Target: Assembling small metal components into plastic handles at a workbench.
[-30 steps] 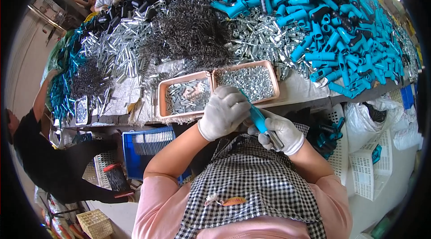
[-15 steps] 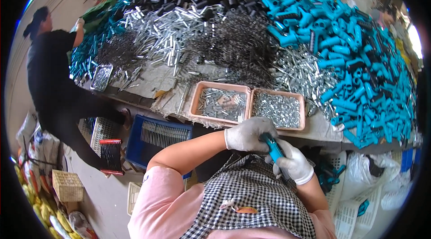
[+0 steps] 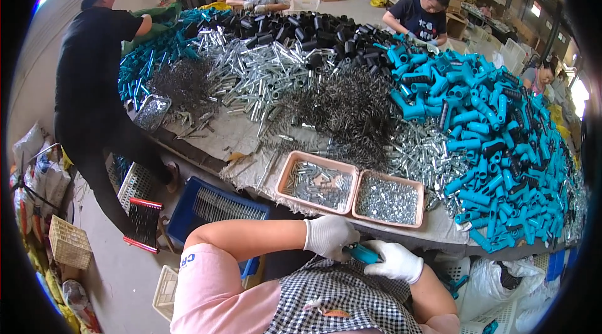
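Between my two white-gloved hands is a teal plastic handle, held close in front of the checked apron. My left hand closes round its left end, with the fingertips mostly hidden. On the other end, my right hand has its fingers wrapped and the thumb lying along the top. The handle lies nearly level, and much of it is covered by the gloves. Just beyond the hands, two pink trays stand side by side on the table edge: the left tray holds small metal pins, the right tray tiny shiny metal parts.
Teal handles are heaped at the right of the table. Dark springs, metal tubes and black sleeves pile up farther back. A blue crate stands below at left. Several people work around the table, one person standing at left.
The view has tilted upward, showing more of the room. The teal handle has turned from steeply slanted to nearly level, and both hands stay on it, now closer together.
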Motion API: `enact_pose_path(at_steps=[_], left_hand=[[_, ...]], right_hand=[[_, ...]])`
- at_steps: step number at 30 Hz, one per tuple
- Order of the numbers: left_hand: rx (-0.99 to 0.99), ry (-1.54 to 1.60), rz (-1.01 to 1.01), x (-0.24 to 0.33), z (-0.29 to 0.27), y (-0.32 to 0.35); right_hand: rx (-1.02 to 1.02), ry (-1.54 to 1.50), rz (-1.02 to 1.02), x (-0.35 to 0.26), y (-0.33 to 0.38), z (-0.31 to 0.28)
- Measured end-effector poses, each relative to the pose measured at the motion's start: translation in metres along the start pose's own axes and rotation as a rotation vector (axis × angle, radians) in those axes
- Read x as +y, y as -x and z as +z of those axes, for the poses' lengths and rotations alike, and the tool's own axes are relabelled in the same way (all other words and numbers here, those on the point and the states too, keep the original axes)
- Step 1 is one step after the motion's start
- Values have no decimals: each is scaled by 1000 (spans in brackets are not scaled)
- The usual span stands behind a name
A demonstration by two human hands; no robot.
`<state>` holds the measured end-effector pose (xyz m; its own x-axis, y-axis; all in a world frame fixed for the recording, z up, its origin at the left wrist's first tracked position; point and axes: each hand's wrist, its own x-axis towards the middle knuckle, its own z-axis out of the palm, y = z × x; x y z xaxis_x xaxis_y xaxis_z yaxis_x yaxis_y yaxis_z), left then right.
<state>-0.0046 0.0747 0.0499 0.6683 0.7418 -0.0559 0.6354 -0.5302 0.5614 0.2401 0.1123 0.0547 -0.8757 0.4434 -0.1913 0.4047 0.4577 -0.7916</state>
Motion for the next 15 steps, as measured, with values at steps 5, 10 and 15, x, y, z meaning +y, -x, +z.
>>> enact_pose_path(at_steps=[5, 10, 15], left_hand=[[-14, 237, -6, -13, -13, 15], [-10, 40, -19, -13, -38, 11], [12, -124, -70, -45, -101, -4]], right_hand=[[259, 580, -217, -10, -6, 13], [173, 191, -276, -4, -34, 7], [-2, -858, -59, 6, -52, 0]])
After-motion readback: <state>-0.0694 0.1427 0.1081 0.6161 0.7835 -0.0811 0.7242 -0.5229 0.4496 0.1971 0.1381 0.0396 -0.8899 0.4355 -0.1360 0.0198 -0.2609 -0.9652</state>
